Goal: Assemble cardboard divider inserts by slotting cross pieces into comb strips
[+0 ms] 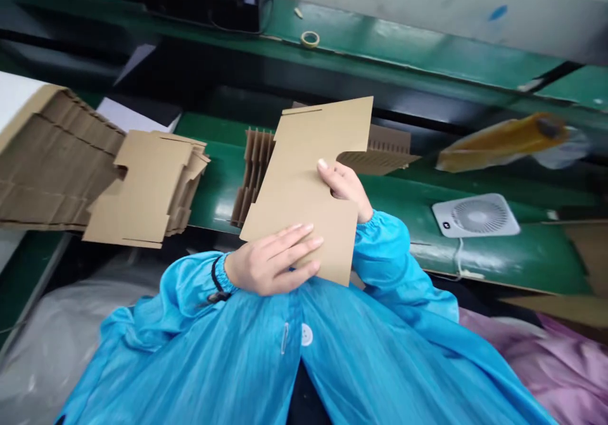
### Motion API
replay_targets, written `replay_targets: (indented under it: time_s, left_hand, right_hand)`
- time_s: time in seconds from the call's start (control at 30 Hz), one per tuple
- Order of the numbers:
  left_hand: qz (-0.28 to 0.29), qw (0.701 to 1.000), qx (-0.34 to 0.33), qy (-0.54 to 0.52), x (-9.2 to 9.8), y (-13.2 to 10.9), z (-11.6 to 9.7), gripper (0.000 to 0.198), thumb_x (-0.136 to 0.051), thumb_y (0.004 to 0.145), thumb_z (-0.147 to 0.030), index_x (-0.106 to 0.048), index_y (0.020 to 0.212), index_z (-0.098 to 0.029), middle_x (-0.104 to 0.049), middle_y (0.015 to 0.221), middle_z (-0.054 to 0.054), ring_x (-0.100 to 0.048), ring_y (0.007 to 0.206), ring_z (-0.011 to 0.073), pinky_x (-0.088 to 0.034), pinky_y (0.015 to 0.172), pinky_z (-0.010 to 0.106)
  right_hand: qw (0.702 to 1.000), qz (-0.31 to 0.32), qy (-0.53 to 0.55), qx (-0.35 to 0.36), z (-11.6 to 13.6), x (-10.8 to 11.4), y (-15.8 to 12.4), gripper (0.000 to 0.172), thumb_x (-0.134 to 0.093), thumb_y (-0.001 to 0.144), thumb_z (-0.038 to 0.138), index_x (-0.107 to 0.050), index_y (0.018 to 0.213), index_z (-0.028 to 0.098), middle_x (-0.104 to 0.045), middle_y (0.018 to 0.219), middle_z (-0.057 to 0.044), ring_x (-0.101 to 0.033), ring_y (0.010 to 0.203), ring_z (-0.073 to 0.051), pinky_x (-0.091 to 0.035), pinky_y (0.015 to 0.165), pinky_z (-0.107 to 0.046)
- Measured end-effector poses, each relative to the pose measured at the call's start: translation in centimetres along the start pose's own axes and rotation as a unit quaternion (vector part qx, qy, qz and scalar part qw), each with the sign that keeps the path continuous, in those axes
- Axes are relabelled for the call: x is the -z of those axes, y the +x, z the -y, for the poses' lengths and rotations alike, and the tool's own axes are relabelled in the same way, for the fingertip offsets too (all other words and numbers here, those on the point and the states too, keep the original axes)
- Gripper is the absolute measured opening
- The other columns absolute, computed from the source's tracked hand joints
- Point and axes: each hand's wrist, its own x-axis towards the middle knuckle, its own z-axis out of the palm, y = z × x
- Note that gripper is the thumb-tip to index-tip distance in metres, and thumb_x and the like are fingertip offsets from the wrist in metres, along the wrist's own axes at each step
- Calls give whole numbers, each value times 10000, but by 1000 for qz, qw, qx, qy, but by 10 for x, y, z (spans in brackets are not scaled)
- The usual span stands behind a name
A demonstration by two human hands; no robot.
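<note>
A flat die-cut cardboard sheet [304,184] with a curved notch in its right edge is held up in front of my chest. My left hand [270,261] lies across its lower part, fingers spread over the face. My right hand [346,187] grips the sheet at the notch, with its fingertips curling over the edge. A stack of similar die-cut blanks [147,187] lies to the left, beside a thicker pile of folded corrugated cardboard [52,159]. Slotted cardboard dividers [254,175] stand partly hidden behind the sheet.
A green workbench ledge [223,187] runs behind the cardboard, with a roll of tape [310,39] farther back. A white fan [476,215] sits at right, near a yellow object in plastic [503,141]. Pink fabric [555,368] lies at lower right, grey plastic sheeting [61,342] at lower left.
</note>
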Motion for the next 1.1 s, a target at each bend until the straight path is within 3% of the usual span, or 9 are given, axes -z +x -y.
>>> replay_targets:
  time_s: [0.13, 0.27, 0.37, 0.47, 0.57, 0.73, 0.97, 1.1]
  left_hand:
    - [37, 997, -29, -64, -30, 3, 10, 210, -552, 980, -177, -595, 1175, -113, -674, 1262, 146, -416, 1401, 281, -516, 1079, 431]
    - [92, 994, 52, -35, -70, -12, 20, 237, -630, 943, -247, -627, 1131, -102, -642, 1306, 173, -505, 1346, 312, -484, 1093, 517]
    - [181, 978, 100, -7, -101, -26, 26, 390, -739, 861, -281, -632, 1170, -68, -604, 1345, 209, -513, 1326, 376, -458, 1095, 571]
    - [232, 965, 121, -1, -122, -38, 30, 473, -754, 849, -300, -614, 1239, -71, -577, 1379, 210, -488, 1347, 383, -424, 1117, 584]
    - [230, 966, 120, 0, -131, -47, 32, 383, -670, 912, -231, -609, 1258, -78, -576, 1384, 201, -472, 1369, 353, -408, 1131, 578]
    - [215, 969, 121, 13, -134, -54, 32, 316, -564, 963, -160, -604, 1273, -109, -574, 1396, 175, -458, 1387, 315, -410, 1136, 564]
    - [218, 969, 114, -1, -134, -53, 33, 319, -521, 963, -102, -596, 1273, -96, -560, 1407, 188, -445, 1395, 318, -407, 1134, 574]
    - [223, 966, 130, -27, -133, -52, 34, 327, -496, 972, -92, -586, 1285, -107, -543, 1424, 187, -415, 1416, 310, -381, 1144, 590]
  right_hand:
    - [997, -56, -44, -25, 1, 57, -14, 393, -752, 725, 540, -669, 867, 183, -722, 833, -57, -687, 772, -206, -571, 697, -319]
    - [978, -89, -147, -119, 17, 125, -23, 269, -769, 726, 381, -689, 886, 180, -729, 879, -64, -681, 765, -209, -577, 738, -353]
    - [953, -80, -240, -166, 21, 148, -17, 185, -736, 744, 319, -685, 832, 164, -716, 840, -65, -662, 729, -207, -572, 745, -376]
    - [937, -61, -306, -158, 16, 145, -2, 146, -704, 761, 269, -682, 816, 136, -705, 824, -76, -667, 765, -227, -567, 763, -398]
    - [934, -27, -334, -121, 9, 136, 16, 171, -692, 775, 266, -691, 852, 113, -702, 836, -85, -678, 822, -252, -569, 780, -412]
    - [921, 1, -380, -89, 4, 132, 43, 138, -702, 779, 239, -693, 833, 113, -693, 793, -70, -676, 814, -245, -576, 784, -410]
    - [887, 33, -446, -117, -5, 128, 65, 40, -681, 779, 167, -677, 788, 129, -666, 738, -50, -669, 801, -236, -573, 793, -393]
    - [855, 53, -499, -133, -13, 120, 71, 94, -664, 807, 183, -655, 723, 143, -641, 701, -53, -668, 846, -250, -562, 834, -394]
